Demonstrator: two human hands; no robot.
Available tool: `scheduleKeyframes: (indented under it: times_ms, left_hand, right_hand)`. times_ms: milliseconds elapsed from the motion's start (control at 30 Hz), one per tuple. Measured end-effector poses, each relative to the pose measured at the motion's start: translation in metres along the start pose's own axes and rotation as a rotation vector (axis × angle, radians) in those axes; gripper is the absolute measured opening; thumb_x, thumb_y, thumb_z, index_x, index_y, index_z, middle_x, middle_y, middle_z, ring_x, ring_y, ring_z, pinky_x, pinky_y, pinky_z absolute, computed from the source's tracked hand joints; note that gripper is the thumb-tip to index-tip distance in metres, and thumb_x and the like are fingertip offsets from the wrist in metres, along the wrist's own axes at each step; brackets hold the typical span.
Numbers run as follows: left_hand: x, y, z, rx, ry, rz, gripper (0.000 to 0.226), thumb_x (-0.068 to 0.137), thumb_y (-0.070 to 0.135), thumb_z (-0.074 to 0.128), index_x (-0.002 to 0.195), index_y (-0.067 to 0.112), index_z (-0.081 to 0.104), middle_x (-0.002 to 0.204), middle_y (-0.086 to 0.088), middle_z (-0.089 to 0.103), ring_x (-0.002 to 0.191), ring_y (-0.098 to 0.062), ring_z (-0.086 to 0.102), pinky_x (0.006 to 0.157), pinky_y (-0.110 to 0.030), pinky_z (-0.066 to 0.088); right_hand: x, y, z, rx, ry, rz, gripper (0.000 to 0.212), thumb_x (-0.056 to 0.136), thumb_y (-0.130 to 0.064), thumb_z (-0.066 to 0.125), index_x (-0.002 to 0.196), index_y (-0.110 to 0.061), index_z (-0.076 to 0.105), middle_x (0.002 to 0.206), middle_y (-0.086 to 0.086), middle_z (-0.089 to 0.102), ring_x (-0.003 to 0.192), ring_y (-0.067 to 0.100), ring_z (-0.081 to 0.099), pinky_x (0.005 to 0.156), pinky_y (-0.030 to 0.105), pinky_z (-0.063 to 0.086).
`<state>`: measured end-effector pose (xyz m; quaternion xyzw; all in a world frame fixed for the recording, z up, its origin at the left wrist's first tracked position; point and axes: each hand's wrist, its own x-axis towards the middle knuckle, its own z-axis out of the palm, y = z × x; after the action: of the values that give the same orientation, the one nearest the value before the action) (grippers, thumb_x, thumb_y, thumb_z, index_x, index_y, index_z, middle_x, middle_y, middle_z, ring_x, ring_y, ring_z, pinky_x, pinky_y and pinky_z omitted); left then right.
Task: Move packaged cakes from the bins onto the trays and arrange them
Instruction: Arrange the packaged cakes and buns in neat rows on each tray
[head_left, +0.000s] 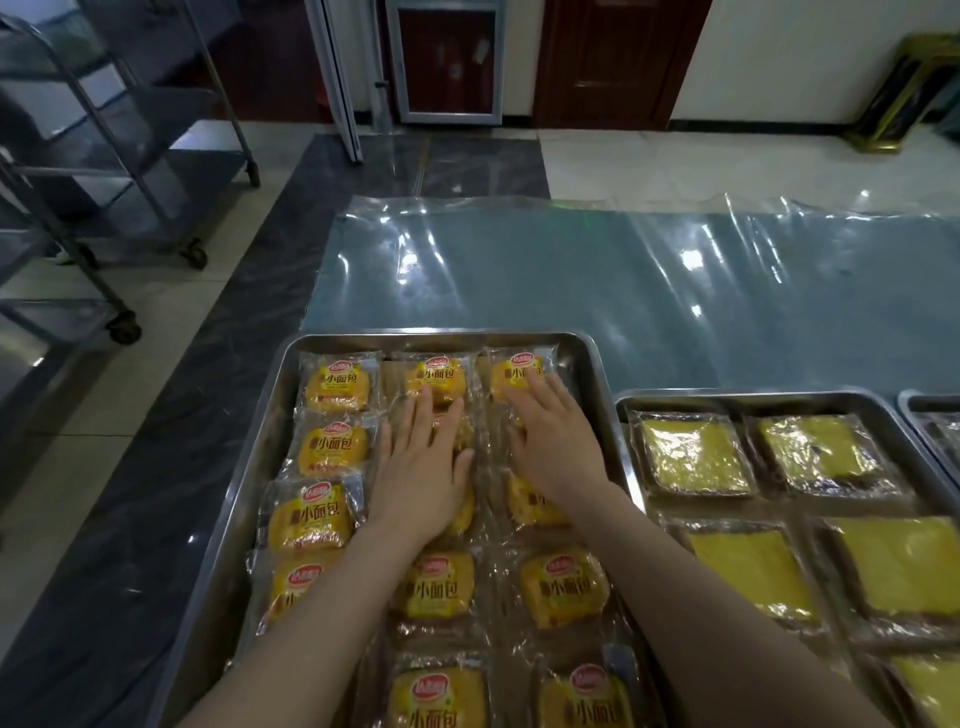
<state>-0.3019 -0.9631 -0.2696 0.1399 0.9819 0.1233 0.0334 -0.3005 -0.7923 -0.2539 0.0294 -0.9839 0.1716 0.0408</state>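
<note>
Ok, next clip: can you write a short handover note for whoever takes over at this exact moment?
The left hand is open, flat on wrapped packs in the left tray's middle column.
The right hand is open, flat on the right column.
Done: the left tray shows three columns of orange cakes; the right tray holds yellow square cakes.
Left: probably straightening the packs under the hands. The bins are not in view.

Blue surface (519, 280) under clear plastic sheeting (675, 244)
On it lie a large tray (597, 374), a second tray (753, 397) just beside, and a third tray (930, 401).
</note>
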Motion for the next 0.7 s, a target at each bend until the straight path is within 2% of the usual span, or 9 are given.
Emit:
scheduleKeyframes:
  times_ms: [100,233,300,467,700]
  left_hand:
    - [0.031,-0.006,0.003,-0.010,0.024,-0.013,0.061,0.096,0.052,0.021,0.147,0.036,-0.008,0.155,-0.001,-0.018,0.139,-0.017,-0.021,0.109,-0.038,-0.013]
    - [0.051,-0.009,0.014,0.017,-0.040,-0.022,0.066,0.095,0.054,0.023,0.147,0.033,-0.012,0.154,-0.003,-0.023,0.140,-0.022,-0.023,0.109,-0.043,-0.013]
    - [0.051,-0.011,0.018,0.051,-0.067,-0.003,0.068,0.094,0.055,0.023,0.146,0.035,-0.015,0.152,-0.005,-0.029,0.138,-0.025,-0.028,0.109,-0.045,-0.015]
    - [0.048,-0.012,0.018,0.066,-0.084,0.041,0.059,0.094,0.056,0.022,0.144,0.047,-0.009,0.145,-0.004,-0.039,0.135,-0.027,-0.034,0.108,-0.047,-0.016]
    - [0.052,-0.014,0.022,0.081,-0.145,0.054,0.072,0.088,0.057,0.035,0.140,0.052,-0.015,0.143,-0.003,-0.043,0.133,-0.029,-0.038,0.107,-0.049,-0.017]
  right_hand:
    - [0.029,0.004,0.005,-0.051,-0.052,-0.015,0.050,0.102,-0.033,0.035,0.150,-0.027,0.024,0.161,0.003,0.014,0.148,0.024,0.001,0.120,0.042,0.008]
    - [0.044,0.011,0.018,-0.174,-0.165,-0.051,0.060,0.100,-0.042,0.035,0.152,-0.035,0.008,0.161,0.001,-0.002,0.146,0.026,-0.012,0.118,0.048,-0.001]
    - [0.043,0.014,0.023,-0.173,-0.165,-0.015,0.059,0.099,-0.046,0.034,0.151,-0.039,0.007,0.161,-0.001,-0.005,0.146,0.027,-0.014,0.116,0.052,-0.001]
    - [0.035,0.018,0.028,-0.156,-0.118,0.077,0.057,0.097,-0.052,0.032,0.148,-0.044,0.008,0.161,0.001,-0.010,0.146,0.030,-0.015,0.114,0.055,0.000]
    - [0.034,0.022,0.025,-0.142,-0.161,0.059,0.065,0.094,-0.051,0.036,0.148,-0.046,0.000,0.160,-0.002,-0.016,0.145,0.029,-0.020,0.114,0.058,0.002]
